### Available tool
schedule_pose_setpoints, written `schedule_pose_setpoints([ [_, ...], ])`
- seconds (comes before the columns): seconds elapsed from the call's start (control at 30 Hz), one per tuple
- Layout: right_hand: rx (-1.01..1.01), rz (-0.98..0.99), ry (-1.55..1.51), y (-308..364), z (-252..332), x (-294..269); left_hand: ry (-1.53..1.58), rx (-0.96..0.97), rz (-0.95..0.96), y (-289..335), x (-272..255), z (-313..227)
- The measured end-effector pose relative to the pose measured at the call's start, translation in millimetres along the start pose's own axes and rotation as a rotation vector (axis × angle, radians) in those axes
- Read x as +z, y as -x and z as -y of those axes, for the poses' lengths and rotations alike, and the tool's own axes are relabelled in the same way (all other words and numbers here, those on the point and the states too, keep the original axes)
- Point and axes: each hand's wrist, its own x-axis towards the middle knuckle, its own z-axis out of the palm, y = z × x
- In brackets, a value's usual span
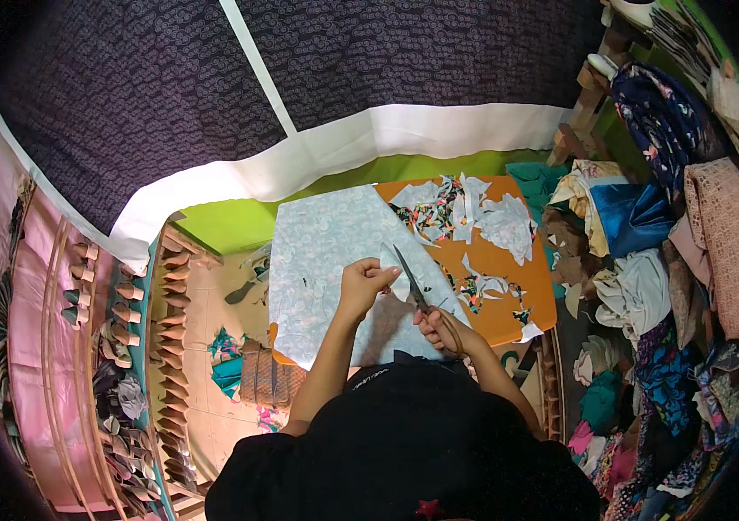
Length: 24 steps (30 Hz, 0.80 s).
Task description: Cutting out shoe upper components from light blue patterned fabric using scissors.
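Note:
A pair of scissors with dark blades is in my right hand, its fingers closed round the handles. The blades point up and away, close beside a small white piece of fabric. My left hand pinches that piece between thumb and fingers. Both hands are above a large sheet of pale grey-white fabric, which covers the left part of an orange table. Whether the blades touch the small piece, I cannot tell.
Floral and white fabric scraps lie on the table's right part. Heaped cloths crowd the right side. Racks holding rows of shoe-shaped pieces stand at left. A dark patterned curtain with a white border hangs beyond the table.

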Motion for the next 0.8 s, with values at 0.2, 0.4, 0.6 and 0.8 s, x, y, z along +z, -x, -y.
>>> schedule_pose_setpoints([
  [0.2,-0.069,0.026,0.03,-3.5,-4.5,0.6,0.012,0.022,-0.046,2.2,1.0,-3.0],
  [0.4,-0.027,0.045,0.007,-4.5,-0.9,0.5,0.012,0.035,-0.081,4.2,2.9,-7.8],
  [0.6,-0.057,0.046,0.055,-4.3,-1.1,3.1,0.033,0.023,-0.086,2.9,0.3,-3.1],
  [0.8,-0.047,0.023,0.068,-7.8,-2.4,2.7,0.044,0.02,-0.074,2.5,0.4,-4.8],
])
